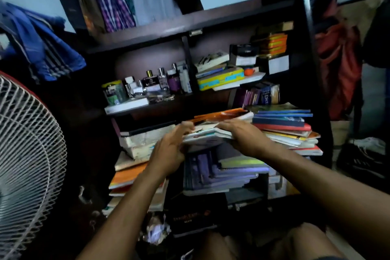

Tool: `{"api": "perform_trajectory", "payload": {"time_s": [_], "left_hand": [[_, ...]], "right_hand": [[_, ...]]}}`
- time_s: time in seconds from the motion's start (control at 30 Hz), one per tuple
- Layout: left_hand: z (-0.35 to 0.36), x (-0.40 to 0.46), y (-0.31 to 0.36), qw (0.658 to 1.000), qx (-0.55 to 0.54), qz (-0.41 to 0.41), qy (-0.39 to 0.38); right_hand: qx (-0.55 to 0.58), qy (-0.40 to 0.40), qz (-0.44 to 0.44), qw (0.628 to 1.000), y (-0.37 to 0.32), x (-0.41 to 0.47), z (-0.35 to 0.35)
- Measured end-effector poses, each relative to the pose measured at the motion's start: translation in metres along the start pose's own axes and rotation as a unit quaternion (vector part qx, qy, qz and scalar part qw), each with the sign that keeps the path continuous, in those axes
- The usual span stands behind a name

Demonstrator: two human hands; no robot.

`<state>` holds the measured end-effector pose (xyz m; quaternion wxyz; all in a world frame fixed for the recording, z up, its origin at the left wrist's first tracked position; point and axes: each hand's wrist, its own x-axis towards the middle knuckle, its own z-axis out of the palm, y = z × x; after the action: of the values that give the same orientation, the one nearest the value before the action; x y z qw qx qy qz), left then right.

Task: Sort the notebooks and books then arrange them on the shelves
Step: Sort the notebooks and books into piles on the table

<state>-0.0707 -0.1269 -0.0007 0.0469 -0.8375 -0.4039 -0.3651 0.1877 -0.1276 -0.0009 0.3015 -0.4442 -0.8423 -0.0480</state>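
Observation:
A dark wooden shelf unit (pixel 232 19) stands before me. Between my hands is a small stack of books (pixel 207 135), white-edged with an orange cover on top, at the middle shelf's front. My left hand (pixel 171 150) grips the stack's left end, fingers curled over its top. My right hand (pixel 244 135) holds the right end, fingers over the top edge. Right of it lies a pile of blue, red and yellow books (pixel 285 129). Thick pale books (pixel 143 141) lie to the left. Purple notebooks (pixel 221 173) fill the shelf below.
A white standing fan (pixel 27 154) is close at the left. Perfume bottles (pixel 156 82) and boxes crowd the upper shelf, with more books (pixel 221 76) beside them. Clothes hang above and at both sides. Crumpled paper (pixel 157 232) and a dark book (pixel 190 217) lie on the floor by my knees.

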Motion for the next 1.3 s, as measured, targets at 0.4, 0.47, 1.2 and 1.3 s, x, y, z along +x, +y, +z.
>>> {"api": "perform_trajectory", "payload": {"time_s": [0.4, 0.47, 1.2, 1.3], "left_hand": [[-0.011, -0.02, 0.065, 0.969, -0.216, -0.112, -0.042], [0.003, -0.022, 0.085, 0.98, -0.196, -0.02, -0.006], [0.264, 0.038, 0.394, 0.756, -0.52, -0.219, -0.333], [0.298, 0.048, 0.44, 0.692, -0.561, -0.219, -0.398]], "right_hand": [[-0.086, -0.001, -0.051, 0.995, -0.035, -0.046, -0.098], [-0.026, -0.009, -0.03, 0.999, -0.021, -0.083, -0.108], [0.406, 0.463, 0.453, 0.644, 0.132, -0.436, -0.17], [0.288, 0.453, 0.492, 0.686, 0.162, -0.47, -0.199]]}}
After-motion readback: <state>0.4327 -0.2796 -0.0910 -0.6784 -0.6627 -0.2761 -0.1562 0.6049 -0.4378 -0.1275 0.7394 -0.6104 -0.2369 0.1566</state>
